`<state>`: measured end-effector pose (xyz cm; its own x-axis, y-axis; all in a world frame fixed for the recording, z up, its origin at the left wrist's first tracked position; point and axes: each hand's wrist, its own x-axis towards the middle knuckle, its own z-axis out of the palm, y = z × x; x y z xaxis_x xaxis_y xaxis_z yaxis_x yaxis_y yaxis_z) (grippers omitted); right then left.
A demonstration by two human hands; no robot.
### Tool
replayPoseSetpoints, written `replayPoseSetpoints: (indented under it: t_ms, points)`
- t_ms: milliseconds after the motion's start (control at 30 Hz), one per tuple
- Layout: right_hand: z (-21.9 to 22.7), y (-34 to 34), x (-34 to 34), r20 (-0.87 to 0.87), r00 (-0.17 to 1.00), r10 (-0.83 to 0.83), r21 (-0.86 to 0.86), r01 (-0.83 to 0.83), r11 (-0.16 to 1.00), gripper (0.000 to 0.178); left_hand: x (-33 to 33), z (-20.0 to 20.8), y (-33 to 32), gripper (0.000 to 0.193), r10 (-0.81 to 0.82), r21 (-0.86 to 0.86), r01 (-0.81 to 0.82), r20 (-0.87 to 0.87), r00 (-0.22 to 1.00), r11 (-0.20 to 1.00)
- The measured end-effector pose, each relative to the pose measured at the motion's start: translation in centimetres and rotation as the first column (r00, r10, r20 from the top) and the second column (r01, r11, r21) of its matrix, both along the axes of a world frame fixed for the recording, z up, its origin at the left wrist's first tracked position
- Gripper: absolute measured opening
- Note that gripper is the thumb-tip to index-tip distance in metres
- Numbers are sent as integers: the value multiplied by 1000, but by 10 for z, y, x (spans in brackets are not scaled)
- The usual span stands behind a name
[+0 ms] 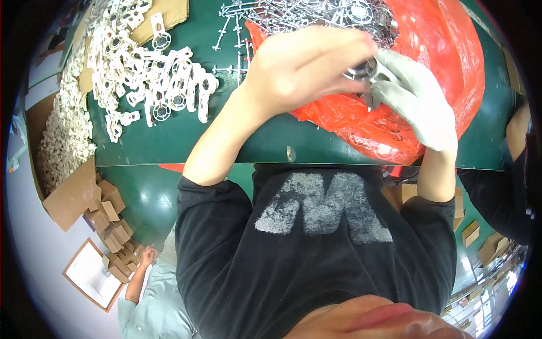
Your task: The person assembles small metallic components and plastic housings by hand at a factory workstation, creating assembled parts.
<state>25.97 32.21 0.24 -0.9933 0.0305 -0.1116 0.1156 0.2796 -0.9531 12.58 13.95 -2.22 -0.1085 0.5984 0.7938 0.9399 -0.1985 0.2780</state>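
Observation:
Both my hands meet above a red plastic bag (451, 79). Bare and slightly motion-blurred, my left hand (307, 68) curls its fingers and thumb around a small round part (365, 69) with a dark, shiny ring. From the other side my right hand (416, 93), in a pale glove, pinches the same part between thumb and fingers. Fingers hide much of its shape. Just beyond my hands, a heap of silvery ring-and-rod pieces (316, 14) lies partly on the bag. Off to the left spreads a pile of white parts (164, 79) with round ends.
A cardboard box (70, 192) full of white parts stands by the green table (271, 141) at far left. Cardboard (169, 20) lies under some white parts. Another person's arm (516, 133) shows at the right edge, and a person in light green (158, 299) at lower left.

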Motion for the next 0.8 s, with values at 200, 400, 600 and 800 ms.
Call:
replayPoseSetpoints:
  t_ms: [200,400,600,800]
  points:
    - [9,-12,-1,50,999,19,283,-33,959,31,15,7,0,64,-153,-51,198,460,874,979]
    - [-16,-12,7,-259,966,-14,388,118,914,26,18,3,3,34,-221,-15,336,726,651,942]
    - [-6,-21,-3,-284,958,-24,441,153,884,30,2,4,6,23,-128,-47,196,609,783,980]
    - [-11,-18,-5,-163,951,-264,441,309,843,39,-93,21,-12,24,227,-222,-51,927,298,974]
